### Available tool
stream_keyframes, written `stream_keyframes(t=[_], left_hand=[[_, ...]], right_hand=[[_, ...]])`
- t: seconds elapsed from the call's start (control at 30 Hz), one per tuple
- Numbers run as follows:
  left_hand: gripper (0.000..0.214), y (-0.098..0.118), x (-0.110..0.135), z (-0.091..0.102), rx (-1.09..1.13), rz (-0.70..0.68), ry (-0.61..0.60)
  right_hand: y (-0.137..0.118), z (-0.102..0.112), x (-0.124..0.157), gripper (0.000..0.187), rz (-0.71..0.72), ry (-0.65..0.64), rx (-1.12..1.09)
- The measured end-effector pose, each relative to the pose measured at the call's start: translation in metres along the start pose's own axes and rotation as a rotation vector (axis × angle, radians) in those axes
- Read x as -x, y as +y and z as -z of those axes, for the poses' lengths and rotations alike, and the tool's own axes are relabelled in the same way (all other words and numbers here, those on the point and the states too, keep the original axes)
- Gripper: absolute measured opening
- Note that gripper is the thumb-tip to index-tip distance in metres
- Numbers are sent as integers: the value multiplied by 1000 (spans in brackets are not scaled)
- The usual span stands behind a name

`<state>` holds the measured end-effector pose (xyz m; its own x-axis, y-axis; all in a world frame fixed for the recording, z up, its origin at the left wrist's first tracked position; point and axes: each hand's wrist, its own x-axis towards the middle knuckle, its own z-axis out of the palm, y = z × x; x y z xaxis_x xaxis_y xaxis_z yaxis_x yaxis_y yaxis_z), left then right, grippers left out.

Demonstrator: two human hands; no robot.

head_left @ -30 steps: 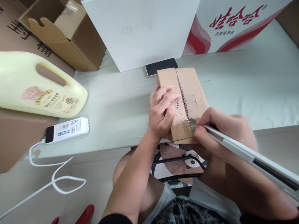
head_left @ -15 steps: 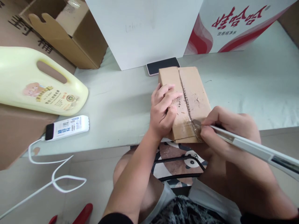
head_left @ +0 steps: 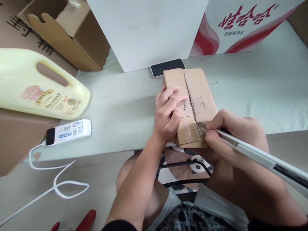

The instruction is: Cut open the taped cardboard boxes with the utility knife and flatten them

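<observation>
A small brown cardboard box (head_left: pixel 204 88) sits near the table's front edge, slightly tilted, with a torn seam and clear tape along its top. My left hand (head_left: pixel 167 113) grips the box's left side, fingers bent over the top face and thumb pressed near the seam. In my right hand (head_left: pixel 252 133) is a utility knife (head_left: pixel 255 156) with a pale handle, pinched close to its blade. The blade tip touches the seam in the taped lower part of the box. Part of the right hand is hidden behind the knife handle.
A black-screened phone (head_left: pixel 166 68) lies just behind the box, before a large white carton (head_left: pixel 154 32). To the left are a yellow jug (head_left: pixel 57 102), a white power strip (head_left: pixel 72 132) with its cable, and an open carton (head_left: pixel 89 48).
The knife's handle end has swung slightly downward in view, with its blade still at the seam. My left hand and the box look almost unmoved.
</observation>
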<state>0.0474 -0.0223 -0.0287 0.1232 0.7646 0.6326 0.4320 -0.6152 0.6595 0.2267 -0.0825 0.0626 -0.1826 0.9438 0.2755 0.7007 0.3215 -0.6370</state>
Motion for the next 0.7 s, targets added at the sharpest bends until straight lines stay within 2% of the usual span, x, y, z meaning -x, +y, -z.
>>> stream_keyframes(t=[0.33,0.43,0.6,0.7], left_hand=[[38,2,0,1,-19,64,-33],[38,3,-1,1,-17,50,-27],[37,3,0,1,1,27,-11],[36,3,0,1,18,23,-6]], right_hand=[[-16,7,0,19,-76,-72,3],[-12,8,-1,18,-47,-103,-33],[-1,9,-2,20,79,-125,-171],[1,10,-1,21,78,-154,-228]])
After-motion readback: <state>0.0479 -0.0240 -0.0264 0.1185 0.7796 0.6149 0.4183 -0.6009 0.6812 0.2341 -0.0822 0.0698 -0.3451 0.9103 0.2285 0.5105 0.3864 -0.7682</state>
